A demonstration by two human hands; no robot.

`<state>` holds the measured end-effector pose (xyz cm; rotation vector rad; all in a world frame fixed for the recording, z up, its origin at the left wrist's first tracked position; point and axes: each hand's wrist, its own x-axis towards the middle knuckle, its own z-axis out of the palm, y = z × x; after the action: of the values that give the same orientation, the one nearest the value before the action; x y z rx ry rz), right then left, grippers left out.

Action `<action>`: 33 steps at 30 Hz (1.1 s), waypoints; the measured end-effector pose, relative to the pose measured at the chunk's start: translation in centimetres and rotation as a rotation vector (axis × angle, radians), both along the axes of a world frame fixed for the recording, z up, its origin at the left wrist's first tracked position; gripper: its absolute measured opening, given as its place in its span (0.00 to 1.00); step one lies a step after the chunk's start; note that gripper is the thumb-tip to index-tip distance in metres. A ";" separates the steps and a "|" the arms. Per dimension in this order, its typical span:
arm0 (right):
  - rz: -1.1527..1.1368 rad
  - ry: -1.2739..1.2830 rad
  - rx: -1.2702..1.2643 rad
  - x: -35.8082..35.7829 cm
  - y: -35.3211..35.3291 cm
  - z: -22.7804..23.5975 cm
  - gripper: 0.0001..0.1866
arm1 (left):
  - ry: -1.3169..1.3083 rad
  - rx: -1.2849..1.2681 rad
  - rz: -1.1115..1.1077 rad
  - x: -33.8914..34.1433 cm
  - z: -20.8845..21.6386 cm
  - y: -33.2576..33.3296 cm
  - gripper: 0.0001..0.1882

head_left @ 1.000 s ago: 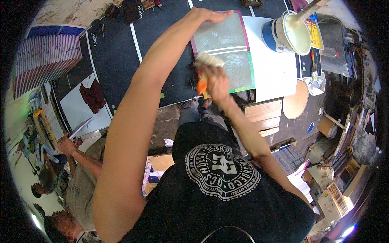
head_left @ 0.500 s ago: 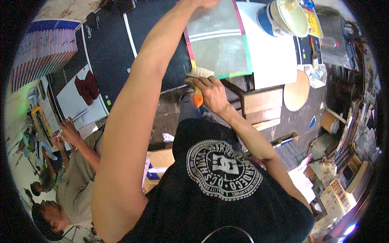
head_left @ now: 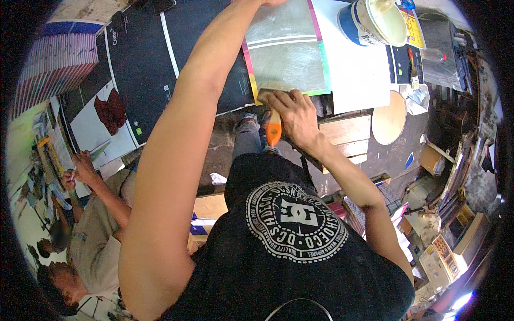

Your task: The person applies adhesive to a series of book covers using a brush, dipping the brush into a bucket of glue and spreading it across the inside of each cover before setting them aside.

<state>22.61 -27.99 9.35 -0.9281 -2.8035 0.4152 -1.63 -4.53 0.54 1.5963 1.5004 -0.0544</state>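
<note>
My right hand [head_left: 293, 115] is closed around a wide brush with an orange-tipped handle [head_left: 273, 128]. The brush's bristles, mostly covered by my fingers, press at the near edge of a grey sheet [head_left: 289, 67] with pink, green and yellow borders. Glossy streaks show on that sheet, and a white stripe crosses it. My left arm reaches far forward over the dark board, and my left hand [head_left: 273, 2] is at the sheet's far end, cut off by the top edge so its fingers are hidden. To the sheet's right lies white paper [head_left: 358, 69].
A blue-and-white bucket [head_left: 369, 24] with pale contents stands on the white paper's far end. Large black boards [head_left: 142, 69] spread to the left, beside a stack of sheets [head_left: 59, 64]. A second brush [head_left: 414, 72] lies at right, near a wooden disc [head_left: 389, 117]. Another person's hands [head_left: 83, 168] work at left.
My right hand has moved slightly right and forward with the brush, from the sheet's near-left corner onto its near edge. The handle now hangs more upright. My left arm stays reached forward.
</note>
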 end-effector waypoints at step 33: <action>0.248 -0.201 -0.177 8.0 4.7 -1.2 0.20 | -0.002 0.039 -0.020 1.3 0.8 -1.7 0.43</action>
<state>30.57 -23.28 8.17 -0.6865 -3.1216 0.6470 -0.30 -6.27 1.36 1.6421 1.4921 -0.0350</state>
